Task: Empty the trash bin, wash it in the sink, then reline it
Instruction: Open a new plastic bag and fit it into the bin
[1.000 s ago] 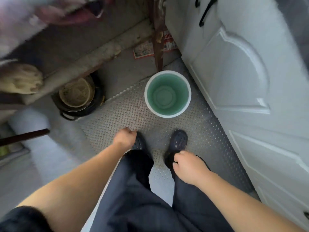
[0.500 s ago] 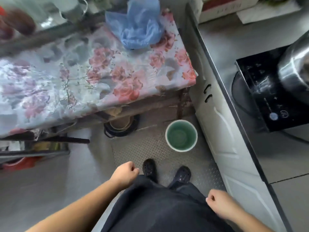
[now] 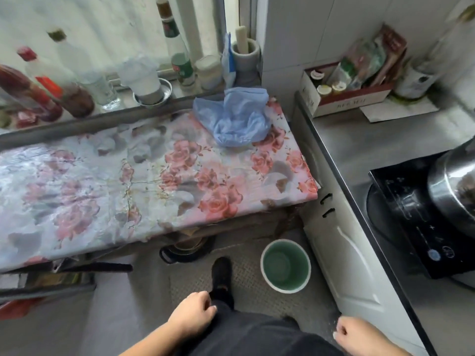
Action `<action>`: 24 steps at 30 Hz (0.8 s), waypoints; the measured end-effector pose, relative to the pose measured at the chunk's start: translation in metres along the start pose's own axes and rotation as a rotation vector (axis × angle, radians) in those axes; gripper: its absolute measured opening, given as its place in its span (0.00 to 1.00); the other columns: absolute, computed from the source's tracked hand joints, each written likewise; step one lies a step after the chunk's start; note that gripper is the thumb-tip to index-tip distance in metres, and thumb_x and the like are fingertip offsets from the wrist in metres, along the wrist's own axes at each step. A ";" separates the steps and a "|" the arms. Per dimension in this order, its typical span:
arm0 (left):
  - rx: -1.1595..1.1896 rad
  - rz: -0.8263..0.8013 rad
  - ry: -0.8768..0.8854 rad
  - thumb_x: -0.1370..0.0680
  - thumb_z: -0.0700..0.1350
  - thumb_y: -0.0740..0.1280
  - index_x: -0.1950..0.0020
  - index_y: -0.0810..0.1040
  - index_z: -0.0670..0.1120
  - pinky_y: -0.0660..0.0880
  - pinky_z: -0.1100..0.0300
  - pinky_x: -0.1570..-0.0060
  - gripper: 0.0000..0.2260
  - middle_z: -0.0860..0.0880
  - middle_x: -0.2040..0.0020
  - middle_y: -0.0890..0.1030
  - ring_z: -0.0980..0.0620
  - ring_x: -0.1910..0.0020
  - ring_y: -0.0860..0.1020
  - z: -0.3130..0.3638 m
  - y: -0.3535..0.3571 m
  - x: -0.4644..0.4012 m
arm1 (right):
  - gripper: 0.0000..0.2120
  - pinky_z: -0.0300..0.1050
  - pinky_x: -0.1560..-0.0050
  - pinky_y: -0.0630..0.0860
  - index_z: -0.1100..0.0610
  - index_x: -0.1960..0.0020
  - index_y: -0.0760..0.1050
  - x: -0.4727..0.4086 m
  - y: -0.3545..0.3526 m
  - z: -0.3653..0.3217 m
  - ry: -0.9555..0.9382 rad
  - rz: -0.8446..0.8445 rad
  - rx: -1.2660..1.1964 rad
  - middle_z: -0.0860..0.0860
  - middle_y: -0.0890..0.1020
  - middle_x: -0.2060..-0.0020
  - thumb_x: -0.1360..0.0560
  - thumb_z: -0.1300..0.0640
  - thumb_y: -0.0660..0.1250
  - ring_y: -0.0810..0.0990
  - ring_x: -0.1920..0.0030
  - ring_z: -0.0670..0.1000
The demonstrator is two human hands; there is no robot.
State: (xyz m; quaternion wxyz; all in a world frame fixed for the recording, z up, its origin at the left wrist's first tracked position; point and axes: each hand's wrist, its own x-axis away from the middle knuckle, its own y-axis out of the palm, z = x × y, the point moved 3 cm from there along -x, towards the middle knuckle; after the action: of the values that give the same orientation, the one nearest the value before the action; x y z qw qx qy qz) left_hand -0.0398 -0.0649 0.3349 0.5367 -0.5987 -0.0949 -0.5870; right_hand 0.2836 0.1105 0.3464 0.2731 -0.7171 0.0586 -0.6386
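Trash bin [image 3: 285, 265] stands upright on the tread-plate floor mat [image 3: 254, 294], ahead of the right hand [image 3: 356, 334] and off to the right of the left hand [image 3: 191, 313], just beside the white cabinet door [image 3: 347, 253]. Inside shows bare green with no bag, so it looks emptied and unlined; likely set down here so both hands are free for the liner. Whether it has been washed, can't tell.

Both hands hang low near the thighs, well apart, each loosely curled with nothing in it and touching nothing. Neither is near the bin.

Blue plastic bag [image 3: 235, 119] lies crumpled at the far right corner of the floral tablecloth [image 3: 128, 181], well ahead of both hands, up at table height. Probably the new liner, left where it can be grabbed; that's a guess from the task. The next step, judged, is a forward reach for that bag, then shaking it open over the bin.

One black shoe [image 3: 221, 274] is planted on the mat between the left hand and the bin. A dark pot [image 3: 186, 249] sits under the table edge, ahead of the left hand. Induction cooktop [image 3: 411, 214] with a steel pot [image 3: 455, 186] is on the counter to the right of the right hand. Bottles [image 3: 177, 50] and jars line the window sill beyond the table.

No sink in view.
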 end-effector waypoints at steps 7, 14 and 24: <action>-0.083 -0.127 0.097 0.21 0.54 0.60 0.64 0.64 0.52 0.64 0.59 0.58 0.13 0.44 0.43 0.83 0.44 0.43 0.79 -0.006 -0.087 -0.072 | 0.12 0.48 0.52 0.76 0.53 0.59 0.75 -0.054 -0.122 -0.143 -0.159 0.176 -0.189 0.49 0.82 0.59 0.24 0.45 0.61 0.80 0.55 0.52; -0.036 -0.292 0.112 0.26 0.59 0.62 0.65 0.68 0.53 0.69 0.61 0.54 0.13 0.51 0.52 0.79 0.50 0.44 0.80 -0.005 -0.110 -0.103 | 0.15 0.44 0.69 0.66 0.53 0.68 0.67 -0.100 -0.291 -0.245 -0.218 0.461 -0.353 0.49 0.73 0.71 0.24 0.51 0.62 0.72 0.69 0.51; 0.028 -0.244 0.027 0.20 0.54 0.60 0.62 0.67 0.53 0.71 0.58 0.51 0.12 0.44 0.43 0.82 0.44 0.43 0.79 -0.017 -0.105 -0.118 | 0.29 0.50 0.41 0.72 0.61 0.33 0.68 -0.170 -0.472 -0.289 -0.084 0.952 -0.624 0.59 0.72 0.33 0.25 0.42 0.65 0.75 0.36 0.61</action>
State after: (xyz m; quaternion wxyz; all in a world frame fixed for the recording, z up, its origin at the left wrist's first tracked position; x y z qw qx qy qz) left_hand -0.1626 0.0262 0.2919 0.4708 -0.5675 -0.1679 -0.6543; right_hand -0.1454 0.4911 0.4265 0.3079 -0.6830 0.5502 -0.3687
